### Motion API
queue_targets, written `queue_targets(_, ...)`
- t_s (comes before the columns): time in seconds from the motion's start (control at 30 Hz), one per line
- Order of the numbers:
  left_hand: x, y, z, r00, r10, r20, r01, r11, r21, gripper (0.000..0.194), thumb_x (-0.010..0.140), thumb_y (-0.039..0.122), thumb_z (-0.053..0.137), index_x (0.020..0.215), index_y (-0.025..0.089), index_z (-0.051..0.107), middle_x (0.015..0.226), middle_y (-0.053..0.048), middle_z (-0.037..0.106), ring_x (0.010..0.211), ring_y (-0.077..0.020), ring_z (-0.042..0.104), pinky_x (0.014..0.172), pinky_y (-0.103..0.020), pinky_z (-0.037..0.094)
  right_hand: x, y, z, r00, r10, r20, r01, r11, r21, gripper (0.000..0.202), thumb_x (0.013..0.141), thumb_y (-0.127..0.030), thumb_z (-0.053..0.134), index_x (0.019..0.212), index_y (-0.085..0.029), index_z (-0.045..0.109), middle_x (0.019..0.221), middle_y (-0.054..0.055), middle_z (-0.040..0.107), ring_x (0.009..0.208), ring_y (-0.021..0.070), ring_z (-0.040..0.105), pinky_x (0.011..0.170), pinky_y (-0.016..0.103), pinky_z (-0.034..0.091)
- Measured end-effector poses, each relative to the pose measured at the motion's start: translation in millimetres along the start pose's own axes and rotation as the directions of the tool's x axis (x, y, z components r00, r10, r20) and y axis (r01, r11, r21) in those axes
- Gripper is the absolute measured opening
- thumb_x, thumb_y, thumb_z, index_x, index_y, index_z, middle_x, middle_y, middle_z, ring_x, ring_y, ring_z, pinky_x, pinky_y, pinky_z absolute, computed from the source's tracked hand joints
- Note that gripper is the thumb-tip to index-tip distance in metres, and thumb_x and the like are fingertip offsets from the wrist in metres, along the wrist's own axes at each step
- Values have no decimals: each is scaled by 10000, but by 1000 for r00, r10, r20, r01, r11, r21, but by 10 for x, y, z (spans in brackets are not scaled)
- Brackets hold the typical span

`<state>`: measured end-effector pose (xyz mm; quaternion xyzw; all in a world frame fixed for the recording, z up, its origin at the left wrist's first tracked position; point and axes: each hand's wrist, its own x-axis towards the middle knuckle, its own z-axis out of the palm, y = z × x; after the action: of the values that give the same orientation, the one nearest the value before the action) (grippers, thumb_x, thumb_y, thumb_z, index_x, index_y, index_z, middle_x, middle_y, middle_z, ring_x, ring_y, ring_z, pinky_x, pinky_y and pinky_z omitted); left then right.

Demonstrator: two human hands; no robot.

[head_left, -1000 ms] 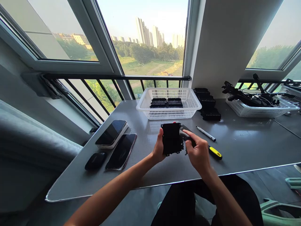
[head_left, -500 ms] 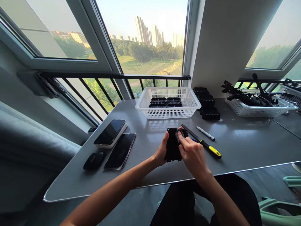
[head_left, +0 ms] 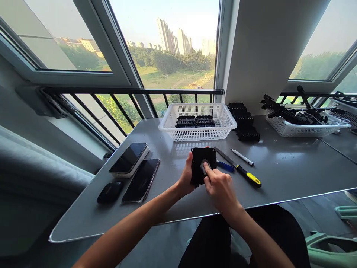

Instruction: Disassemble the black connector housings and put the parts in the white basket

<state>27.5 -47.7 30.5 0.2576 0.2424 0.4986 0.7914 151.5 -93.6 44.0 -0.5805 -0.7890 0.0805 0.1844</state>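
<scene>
A flat black plastic part point(head_left: 196, 167) is held up above the table by my left hand point(head_left: 186, 178), with the thumb along its left edge. My right hand point(head_left: 221, 186) presses a small grey pad point(head_left: 205, 167) against the face of the part with its fingertips. What the pad is made of is too small to tell. Just right of the part lie a blue tool point(head_left: 225, 166), a flat file with a black and yellow handle point(head_left: 249, 176), and a white marker point(head_left: 242, 157).
Behind my hands stands a white basket point(head_left: 198, 134) holding black parts, with stacked black parts point(head_left: 247, 133) beside it. Another white basket point(head_left: 306, 130) of black pieces is at right. Two phones point(head_left: 141, 180) point(head_left: 129, 158) and a black case point(head_left: 110, 192) lie left.
My right hand has moved the grey pad from the part's upper right down to its middle. The part has shifted slightly left and up, and the blue tool shows more.
</scene>
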Motion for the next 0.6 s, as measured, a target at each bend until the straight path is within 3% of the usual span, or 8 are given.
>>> queue_targets(0.17,29,41,-25,997,50,-64,-51,999,-12,665,902,616,373,1400,185,467,1092,-101,711,891,-222,679,886,-349,498,-28,-76,-16,996,6,92,2,996,-84,478,939,-224,429,1414,-180,465,939,90,711,774,190,673,638,262,433)
queue_targets(0.33,44,85,-38,997,61,-46,-62,998,-19,640,916,595,363,1399,188,467,1130,-106,699,886,-218,677,875,-357,502,-45,-91,-49,991,-34,128,50,991,-128,462,938,-230,437,1396,-200,490,899,88,716,747,194,674,615,272,418)
queue_targets(0.47,46,115,-45,997,76,-31,-77,996,-34,633,912,585,392,1401,191,463,1114,-108,703,881,-212,675,835,-345,517,-69,-89,-64,991,-74,113,88,987,-131,424,922,-219,462,1336,-220,554,825,60,713,683,193,664,567,277,369)
queue_targets(0.6,38,108,-40,996,92,-16,-93,995,-33,623,913,584,393,1378,182,494,1112,-106,704,889,-208,671,822,-329,521,-73,-82,-68,996,-83,43,85,994,-67,319,909,-207,464,1141,-248,678,776,41,706,655,169,649,553,262,326)
